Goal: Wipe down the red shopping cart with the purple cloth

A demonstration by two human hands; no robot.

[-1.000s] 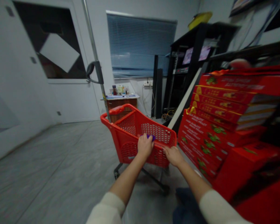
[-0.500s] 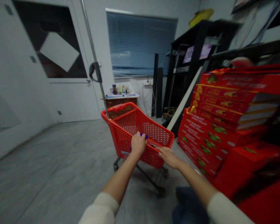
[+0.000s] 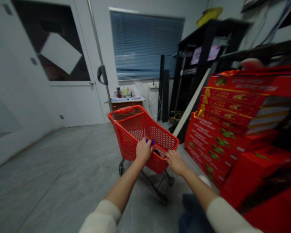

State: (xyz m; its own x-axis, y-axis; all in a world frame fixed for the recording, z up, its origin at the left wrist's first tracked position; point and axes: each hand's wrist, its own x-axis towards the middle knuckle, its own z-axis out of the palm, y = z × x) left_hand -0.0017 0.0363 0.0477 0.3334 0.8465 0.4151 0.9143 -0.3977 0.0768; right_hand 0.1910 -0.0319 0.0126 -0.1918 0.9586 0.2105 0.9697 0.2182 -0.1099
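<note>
A small red plastic shopping cart (image 3: 126, 136) on grey legs and dark wheels stands in front of me, turned slightly sideways. My left hand (image 3: 143, 150) is closed at its near rim around something purple (image 3: 149, 141). Most of that purple thing is hidden by the fingers, so its kind cannot be made out. My right hand (image 3: 176, 161) rests at the cart's front right corner, fingers bent over the rim. A tall metal pole (image 3: 96, 38) with a dark looped grip (image 3: 102, 75) rises beside the cart's handle end. A small dark object inside the basket is too blurred to name.
Stacked red cartons (image 3: 215, 136) fill the right side. Behind the cart stand a small cabinet (image 3: 126, 103) with bottles on top, a black rack (image 3: 196, 48) and a leaning pale board (image 3: 191, 103). A white door (image 3: 75, 103) is at the back left; grey floor (image 3: 63, 168) lies before it.
The cart's handle end and the pole have shifted slightly right, and its front corner slightly left. My right hand's fingers have come over the rim; my left hand stays on the purple thing.
</note>
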